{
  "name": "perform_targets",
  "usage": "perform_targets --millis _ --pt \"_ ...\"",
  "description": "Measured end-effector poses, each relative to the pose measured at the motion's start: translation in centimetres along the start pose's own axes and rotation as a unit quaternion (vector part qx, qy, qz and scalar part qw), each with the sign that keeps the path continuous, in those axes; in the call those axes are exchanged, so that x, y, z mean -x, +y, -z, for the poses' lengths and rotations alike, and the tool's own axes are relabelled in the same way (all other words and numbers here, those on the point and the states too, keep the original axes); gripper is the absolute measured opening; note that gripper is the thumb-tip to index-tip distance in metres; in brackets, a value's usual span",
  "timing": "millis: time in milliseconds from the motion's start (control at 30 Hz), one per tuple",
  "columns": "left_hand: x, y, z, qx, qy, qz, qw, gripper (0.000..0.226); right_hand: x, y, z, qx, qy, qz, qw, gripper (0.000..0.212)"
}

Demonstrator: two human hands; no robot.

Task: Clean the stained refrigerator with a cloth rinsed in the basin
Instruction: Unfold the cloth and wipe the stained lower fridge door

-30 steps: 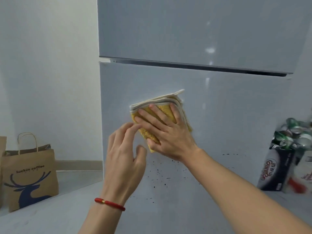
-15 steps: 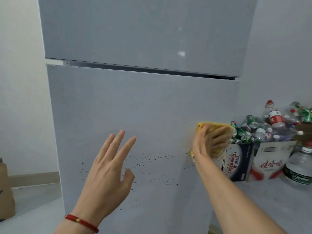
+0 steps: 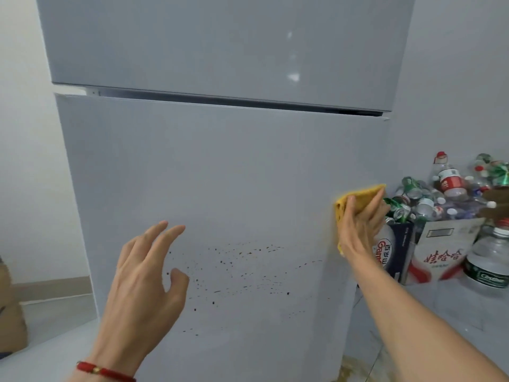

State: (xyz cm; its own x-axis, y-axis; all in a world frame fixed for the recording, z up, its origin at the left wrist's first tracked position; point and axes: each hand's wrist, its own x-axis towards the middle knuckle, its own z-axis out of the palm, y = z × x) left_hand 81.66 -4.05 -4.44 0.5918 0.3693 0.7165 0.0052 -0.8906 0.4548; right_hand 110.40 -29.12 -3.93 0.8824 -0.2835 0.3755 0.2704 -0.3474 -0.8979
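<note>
A grey two-door refrigerator (image 3: 220, 166) fills the view. Dark brown specks (image 3: 237, 271) are spattered across the lower door at mid height. My right hand (image 3: 360, 227) presses a folded yellow cloth (image 3: 355, 199) flat against the right edge of the lower door, above and to the right of the specks. My left hand (image 3: 146, 279) hovers in front of the door's lower left, fingers spread, holding nothing. A red cord bracelet sits on that wrist. No basin is in view.
To the right of the refrigerator stand cardboard boxes (image 3: 446, 249) heaped with empty cans and plastic bottles (image 3: 446, 180), and a large water bottle (image 3: 490, 260). A brown paper bag (image 3: 11, 312) is at the left edge on the floor. A brownish stain (image 3: 355, 370) marks the floor.
My right hand slid the cloth from the door's left-middle across to its right edge. My left hand came off the cloth and opened. The view shifted right.
</note>
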Motion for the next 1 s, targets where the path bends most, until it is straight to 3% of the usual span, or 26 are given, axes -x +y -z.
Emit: perform_targets --millis 133,267,367,533,633,667,700,733,800,900,967,1000 --pt "-0.9 -0.9 0.8 0.012 0.067 0.024 0.997 0.05 4.9 -2.9 -3.3 0.008 0.018 -0.004 1.0 0.078" --pt "-1.0 -2.6 1.3 0.019 0.142 0.04 0.989 0.038 13.8 -6.7 -10.0 0.05 0.001 0.132 0.99 0.079" --pt "-0.6 -3.8 1.8 0.011 0.193 0.057 0.979 0.035 20.5 -10.2 -14.9 0.105 -0.001 0.264 0.959 0.078" --pt "-0.6 -4.9 3.0 0.014 0.239 0.077 0.968 0.033 26.2 -12.2 -19.2 0.203 -0.053 0.511 0.833 0.07" --pt "-0.5 -5.6 3.4 0.013 0.236 0.079 0.968 0.034 23.6 -10.7 -17.3 0.246 -0.068 0.643 0.722 0.071" --pt "-0.4 -5.8 3.3 0.01 0.229 0.083 0.97 0.035 21.6 -9.8 -16.1 0.264 -0.069 0.666 0.695 0.073" --pt "-0.3 -6.0 3.3 0.009 0.223 0.089 0.971 0.036 19.5 -8.6 -14.8 0.277 -0.068 0.664 0.691 0.074" --pt "-0.1 -6.2 3.4 0.008 0.218 0.096 0.971 0.037 17.5 -7.4 -13.5 0.279 -0.06 0.641 0.713 0.074" --pt "-0.1 -6.6 3.6 0.013 0.209 0.117 0.971 0.037 14.4 -4.9 -11.3 0.246 -0.023 0.544 0.802 0.077" --pt "-0.2 -7.5 4.2 0.055 0.192 0.169 0.965 0.04 14.2 -4.0 -10.8 0.154 0.03 0.319 0.935 0.08" --pt "-0.3 -8.1 5.0 0.116 0.179 0.23 0.95 0.044 16.7 -6.9 -12.7 0.092 0.055 0.21 0.972 0.077" --pt "-0.4 -8.2 5.3 0.15 0.173 0.257 0.939 0.044 18.3 -8.7 -13.9 0.075 0.057 0.196 0.976 0.077"
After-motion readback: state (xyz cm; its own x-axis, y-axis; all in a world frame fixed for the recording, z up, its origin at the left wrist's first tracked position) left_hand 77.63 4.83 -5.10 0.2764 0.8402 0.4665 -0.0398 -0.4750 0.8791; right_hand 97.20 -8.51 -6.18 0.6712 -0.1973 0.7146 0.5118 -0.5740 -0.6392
